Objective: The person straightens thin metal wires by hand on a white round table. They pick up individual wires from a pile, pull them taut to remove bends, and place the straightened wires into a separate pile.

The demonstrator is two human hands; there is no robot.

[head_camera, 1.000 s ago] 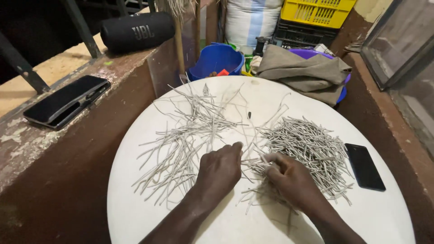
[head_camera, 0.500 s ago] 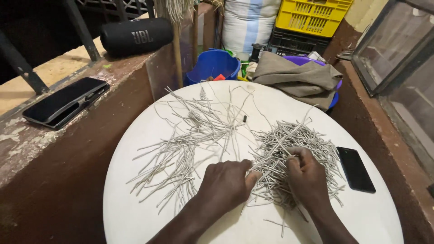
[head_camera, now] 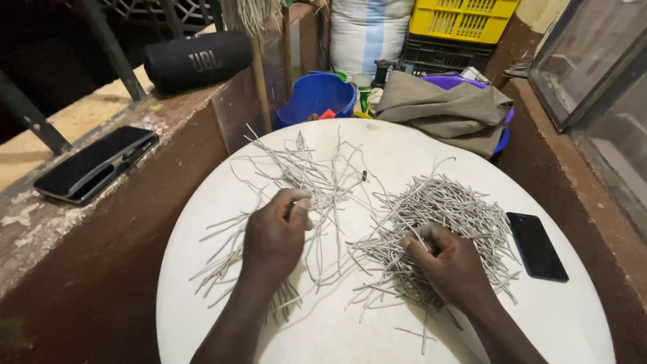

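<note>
On the round table (head_camera: pixel 377 145), loose strands (head_camera: pixel 296 176) lie left; the strip pile (head_camera: pixel 441 209) right; phone (head_camera: pixel 536 245) beyond.

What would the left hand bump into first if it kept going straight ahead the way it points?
Probably the loose spread of thin grey strips lying just beyond the left hand on the white round table. Past them, further along that line, stands the blue bucket, though depth is hard to judge.

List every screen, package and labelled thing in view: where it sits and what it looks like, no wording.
Phone: flat on the white table's right edge, black rectangle, screen dark.
Second phone: on the left ledge, dark, glossy, in a case.
Speaker: lying on the ledge, black cylinder, pale logo.
Sack: behind the table, white with blue stripes.
</note>
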